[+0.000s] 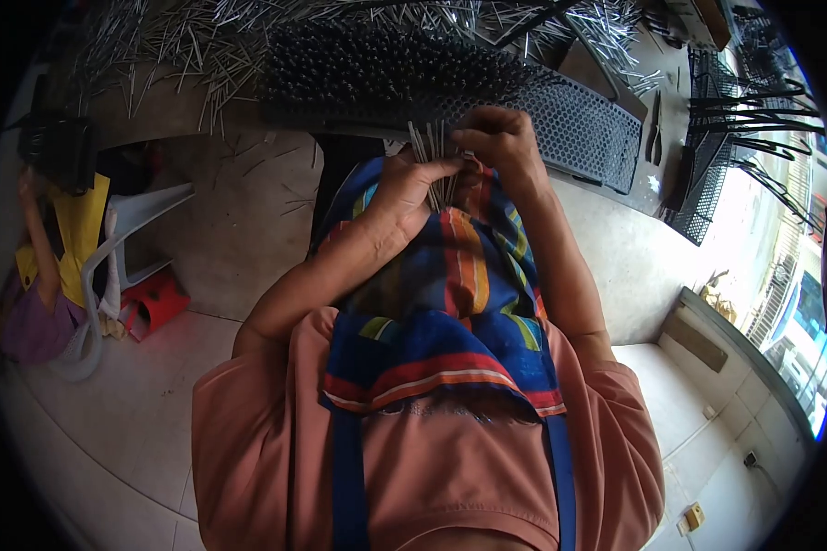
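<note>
The person [469,473] has one left hand [406,196] and one right hand [505,144], one bundle of thin metal rods [423,144] too overlapped to count, and one striped apron [423,354] with two blue straps [348,477]; beyond are one perforated tray [588,133], one plastic chair [142,227], one co-worker [41,317] and countless loose rods [207,50]

- The left hand [402,199] is gripping thin metal rods [430,144] (a loosely fanned bundle).
- The right hand [503,142] is hovering beside their upper ends, possibly pinching one.
- Beyond, a perforated dark tray [590,133] is holding densely packed black pieces [377,64].

Pale chair [142,220], person in purple [44,323], tiled floor [129,413]
</note>
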A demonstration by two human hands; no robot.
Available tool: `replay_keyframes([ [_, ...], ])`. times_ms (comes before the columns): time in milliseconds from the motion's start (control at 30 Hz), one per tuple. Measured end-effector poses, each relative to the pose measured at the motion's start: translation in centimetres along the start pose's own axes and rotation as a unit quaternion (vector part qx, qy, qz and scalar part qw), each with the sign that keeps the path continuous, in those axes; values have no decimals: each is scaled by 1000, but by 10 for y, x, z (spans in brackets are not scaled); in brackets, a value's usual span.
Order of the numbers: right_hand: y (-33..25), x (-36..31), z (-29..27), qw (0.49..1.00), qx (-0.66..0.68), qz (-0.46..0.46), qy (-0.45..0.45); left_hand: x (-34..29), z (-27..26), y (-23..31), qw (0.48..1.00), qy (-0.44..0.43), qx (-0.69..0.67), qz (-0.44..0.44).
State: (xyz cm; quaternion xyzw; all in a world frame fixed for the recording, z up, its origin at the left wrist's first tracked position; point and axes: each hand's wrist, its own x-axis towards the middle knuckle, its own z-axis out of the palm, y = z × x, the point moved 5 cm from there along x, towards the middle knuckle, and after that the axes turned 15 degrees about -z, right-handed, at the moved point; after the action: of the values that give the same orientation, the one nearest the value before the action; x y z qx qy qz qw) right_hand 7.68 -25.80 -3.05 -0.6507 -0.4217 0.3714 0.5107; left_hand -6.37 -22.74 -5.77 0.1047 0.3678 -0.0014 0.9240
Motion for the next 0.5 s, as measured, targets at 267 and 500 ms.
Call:
replay_keyframes([
  [267,-9,5,-36,938,-7,-185,294,-12,-18,-16,991,111,63,-33],
  [500,-26,8,-30,920,-166,-252,248,-27,-14,-23,987,41,149,-39],
])
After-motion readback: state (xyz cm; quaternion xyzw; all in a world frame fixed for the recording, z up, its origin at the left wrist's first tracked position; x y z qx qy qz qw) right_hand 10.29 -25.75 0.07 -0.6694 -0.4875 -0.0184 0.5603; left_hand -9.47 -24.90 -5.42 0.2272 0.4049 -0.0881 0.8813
